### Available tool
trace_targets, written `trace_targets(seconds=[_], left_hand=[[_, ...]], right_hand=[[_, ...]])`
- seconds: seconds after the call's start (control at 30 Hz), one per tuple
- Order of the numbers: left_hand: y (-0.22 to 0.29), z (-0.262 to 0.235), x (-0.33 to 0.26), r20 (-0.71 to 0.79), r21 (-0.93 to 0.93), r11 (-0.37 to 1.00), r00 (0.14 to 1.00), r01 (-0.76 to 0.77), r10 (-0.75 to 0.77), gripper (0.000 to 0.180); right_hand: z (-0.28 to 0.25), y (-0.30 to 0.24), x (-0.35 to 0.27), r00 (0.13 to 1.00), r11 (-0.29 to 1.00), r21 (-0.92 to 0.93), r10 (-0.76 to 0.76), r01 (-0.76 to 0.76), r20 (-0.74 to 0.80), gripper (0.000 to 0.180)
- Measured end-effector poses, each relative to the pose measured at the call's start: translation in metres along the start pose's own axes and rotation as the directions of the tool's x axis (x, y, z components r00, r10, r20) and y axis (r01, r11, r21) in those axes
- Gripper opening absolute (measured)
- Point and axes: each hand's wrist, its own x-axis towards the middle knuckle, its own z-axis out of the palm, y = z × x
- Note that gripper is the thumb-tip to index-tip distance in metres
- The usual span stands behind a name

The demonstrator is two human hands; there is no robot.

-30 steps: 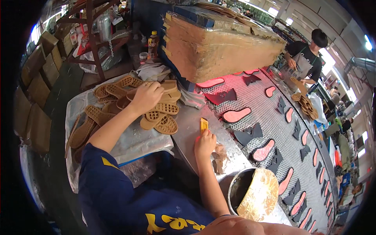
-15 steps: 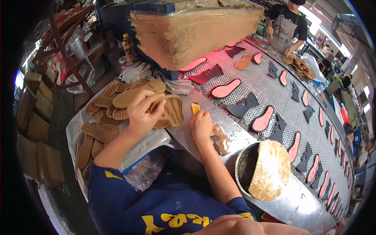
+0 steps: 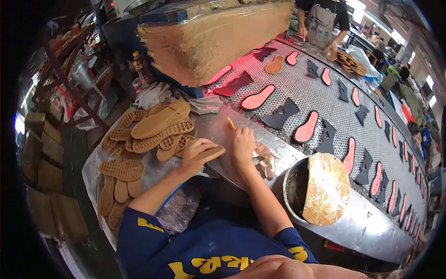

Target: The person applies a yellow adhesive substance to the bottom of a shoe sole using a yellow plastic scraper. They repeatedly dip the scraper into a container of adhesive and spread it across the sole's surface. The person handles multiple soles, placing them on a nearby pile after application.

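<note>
My left hand [image 3: 196, 156] is closed around the edge of a tan shoe sole [image 3: 213, 152], held tilted above the metal ledge in front of me. Close to its right, my right hand [image 3: 244, 143] grips a flat yellow brush-like tool [image 3: 231, 123], whose narrow end sticks up past the fingers. Left of my hands lies a heap of tan shoe soles [image 3: 160, 122], some with their ridged treads up. More soles [image 3: 121, 170] lie nearer me on a pale plastic sheet.
A round metal pot [image 3: 293, 204] with a wrapped, part-covering board [image 3: 326, 190] stands right of my forearm. Beyond the metal ledge [image 3: 269, 135], a mesh conveyor [image 3: 290, 95] carries pink insoles and black cut pieces. A large box-like hood [image 3: 218, 44] spans its far-left end. Another person [image 3: 323, 23] works across it.
My left hand has come down and right from the heap, now gripping a sole tilted on edge. The yellow tool in my right hand has turned edge-on. The whole view has shifted slightly.
</note>
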Motion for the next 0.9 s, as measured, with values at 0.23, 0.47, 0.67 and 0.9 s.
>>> trace_targets(seconds=[0.23,0.47,0.67,0.9], left_hand=[[0.004,0.016,-0.006,0.117,-0.322,0.917,0.971,0.234,-0.206,0.024],[0.068,0.026,0.021,0.122,-0.825,0.488,0.934,0.283,-0.335,0.036],[0.084,0.051,0.057,0.280,-0.938,0.140,0.931,0.317,-0.234,0.063],[0.103,0.095,0.050,0.738,-0.628,-0.172,0.651,0.759,0.179,0.069]], right_hand=[[-0.026,0.004,0.009,0.951,0.920,0.368,0.226,-0.138,-0.211,0.008],[-0.093,0.011,-0.001,0.888,0.424,0.866,0.457,-0.264,0.047,0.023],[-0.185,0.029,-0.037,0.842,-0.102,0.964,0.469,-0.247,0.266,0.020],[-0.245,0.072,-0.146,0.706,0.495,0.804,0.694,-0.330,-0.137,0.007]])
